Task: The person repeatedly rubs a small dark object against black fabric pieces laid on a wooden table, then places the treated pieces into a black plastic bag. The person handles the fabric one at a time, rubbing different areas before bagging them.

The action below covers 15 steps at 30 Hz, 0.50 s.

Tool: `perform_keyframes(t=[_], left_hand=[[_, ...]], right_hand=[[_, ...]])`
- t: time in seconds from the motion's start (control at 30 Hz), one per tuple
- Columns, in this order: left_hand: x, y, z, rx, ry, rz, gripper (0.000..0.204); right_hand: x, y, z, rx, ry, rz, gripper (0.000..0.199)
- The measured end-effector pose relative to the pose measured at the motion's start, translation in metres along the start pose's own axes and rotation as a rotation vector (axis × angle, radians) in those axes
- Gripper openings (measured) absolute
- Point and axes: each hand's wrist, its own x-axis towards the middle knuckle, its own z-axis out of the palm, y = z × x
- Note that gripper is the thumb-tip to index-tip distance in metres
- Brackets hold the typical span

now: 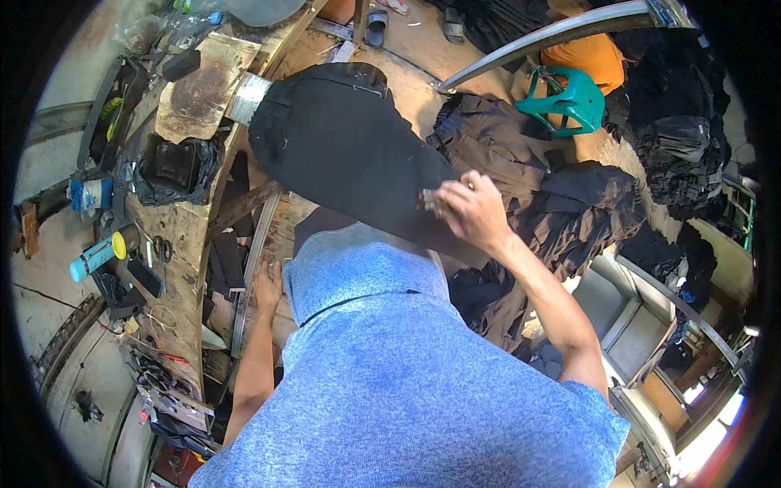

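Note:
Black cloth, which looks like a garment, is stretched over a long raised board in front of me. My right hand is closed over the board's near right end, its fingers round a small brown and silvery thing. That thing is at the cloth's surface, and its kind is too small to make out. Low at my left side, my left hand is beside my blue shirt, near a metal rail. Its fingers show only in part, and I see nothing held in it.
A worn wooden bench at left carries a stained sheet, a black-lined tray, scissors and a blue bottle. Dark garments lie heaped at right, near a green stool. A curved metal bar crosses the far right.

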Motion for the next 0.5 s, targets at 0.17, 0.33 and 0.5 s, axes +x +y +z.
perform_keyframes(t=[0.17,0.33,0.5], left_hand=[[-0.003,-0.005,0.022,-0.145,0.085,-0.07,0.053],[0.009,-0.001,0.025,-0.137,0.002,-0.117,0.049],[0.035,0.038,-0.01,-0.149,0.126,0.067,0.037]], right_hand=[[-0.027,0.01,-0.018,0.057,0.036,0.121,0.046],[-0.008,0.038,0.001,-0.017,0.162,0.107,0.046],[-0.022,0.022,0.002,-0.074,0.123,0.01,0.047]])
